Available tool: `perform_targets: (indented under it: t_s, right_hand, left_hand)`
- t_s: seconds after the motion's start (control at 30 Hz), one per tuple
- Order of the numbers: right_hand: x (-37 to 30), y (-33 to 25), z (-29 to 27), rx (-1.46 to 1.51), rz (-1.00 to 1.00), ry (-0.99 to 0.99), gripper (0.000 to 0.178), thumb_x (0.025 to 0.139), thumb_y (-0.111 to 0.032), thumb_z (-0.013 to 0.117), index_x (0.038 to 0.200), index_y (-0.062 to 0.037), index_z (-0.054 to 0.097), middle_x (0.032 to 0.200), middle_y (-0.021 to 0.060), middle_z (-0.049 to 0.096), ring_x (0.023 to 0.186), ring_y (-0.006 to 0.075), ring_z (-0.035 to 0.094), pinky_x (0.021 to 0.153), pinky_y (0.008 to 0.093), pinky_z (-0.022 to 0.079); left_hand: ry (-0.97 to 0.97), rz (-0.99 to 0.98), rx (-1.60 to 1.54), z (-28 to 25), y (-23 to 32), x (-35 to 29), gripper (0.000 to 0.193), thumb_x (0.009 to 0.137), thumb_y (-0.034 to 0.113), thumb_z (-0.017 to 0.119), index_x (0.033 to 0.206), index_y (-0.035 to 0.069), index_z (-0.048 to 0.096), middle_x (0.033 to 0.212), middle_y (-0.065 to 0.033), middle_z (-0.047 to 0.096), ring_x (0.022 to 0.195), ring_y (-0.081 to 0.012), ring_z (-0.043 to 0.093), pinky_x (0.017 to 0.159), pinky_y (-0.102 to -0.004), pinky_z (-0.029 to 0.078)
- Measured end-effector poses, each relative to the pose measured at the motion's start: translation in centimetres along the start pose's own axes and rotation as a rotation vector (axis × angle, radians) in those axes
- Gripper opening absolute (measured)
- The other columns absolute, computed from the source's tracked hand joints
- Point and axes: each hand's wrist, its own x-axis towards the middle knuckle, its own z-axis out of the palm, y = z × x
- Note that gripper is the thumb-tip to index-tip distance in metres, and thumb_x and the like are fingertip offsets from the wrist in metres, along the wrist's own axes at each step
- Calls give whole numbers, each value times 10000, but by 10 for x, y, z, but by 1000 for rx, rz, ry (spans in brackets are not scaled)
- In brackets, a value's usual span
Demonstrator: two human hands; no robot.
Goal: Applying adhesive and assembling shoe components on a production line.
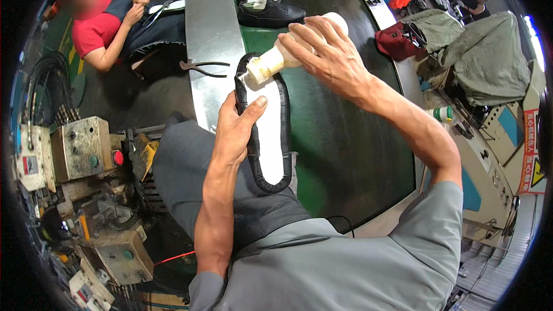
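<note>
left hand [235, 126] pinches the upturned shoe [271, 138] over the lap [187, 161], thumb on top, other fingers mostly hidden; right hand [329, 52] has fingers curled round the cream bottle [283, 57]. i'd keep its mouth [259, 74] low, spread evenly to the black rim [286, 126].

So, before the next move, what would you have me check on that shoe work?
- Left hand holds the black shoe upper: ok.
- White underside faces the camera: ok.
- Right hand grips the cream bottle: ok.
- Bottle tipped toward the underside's far end: ok.
- Pincers lie apart from both hands: ok.
- Enough left in the bottle: cannot tell.
</note>
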Motion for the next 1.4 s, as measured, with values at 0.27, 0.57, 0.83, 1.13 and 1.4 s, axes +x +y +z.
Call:
perform_targets:
  t_s: [0.27, 0.57, 0.83, 1.13, 1.4]
  right_hand:
    - [-93, 8, 41, 416, 452, 51, 809, 750, -91, 882, 1498, -76, 573, 1451, 128, 647, 1352, 355, 603, 1167, 493, 470]
    - [-235, 33, 75, 709, 1249, 97, 749, 854, -167, 901, 1517, -43, 573, 1405, 192, 703, 1299, 366, 687, 1134, 479, 530]
    - [-451, 165, 96, 329, 1704, 340, 601, 894, -208, 895, 1400, -22, 630, 1289, 157, 757, 1192, 272, 732, 1047, 431, 571]
    - [-643, 186, 146, 332, 2154, 608, 746, 841, -189, 934, 1465, 4, 575, 1337, 146, 708, 1236, 280, 691, 1073, 446, 548]
    - [-652, 125, 126, 1031, 1903, 390, 275, 1059, -254, 732, 1053, 20, 723, 823, 103, 708, 631, 189, 646, 557, 347, 536]
  left_hand:
    - [-105, -105, -12, 22, -38, 41, 453, 1036, 152, 784, 1403, -39, 599, 1153, -41, 717, 993, -93, 673, 898, -267, 563]
    - [-97, -258, 70, 47, -83, 65, 530, 1021, 150, 758, 1476, -39, 561, 1244, -55, 698, 1077, -139, 671, 980, -312, 545]
    - [-21, -208, 210, 16, -68, 54, 750, 978, 205, 808, 1593, -43, 458, 1382, -95, 656, 1211, -202, 649, 1086, -356, 500]
    - [233, -130, 369, -28, -21, 1, 849, 927, 311, 853, 1584, -53, 457, 1430, -126, 631, 1281, -251, 633, 1132, -389, 473]
    - [191, -65, 235, -20, -48, 13, 722, 926, 247, 843, 1499, -55, 524, 1339, -81, 650, 1210, -173, 623, 1070, -335, 497]
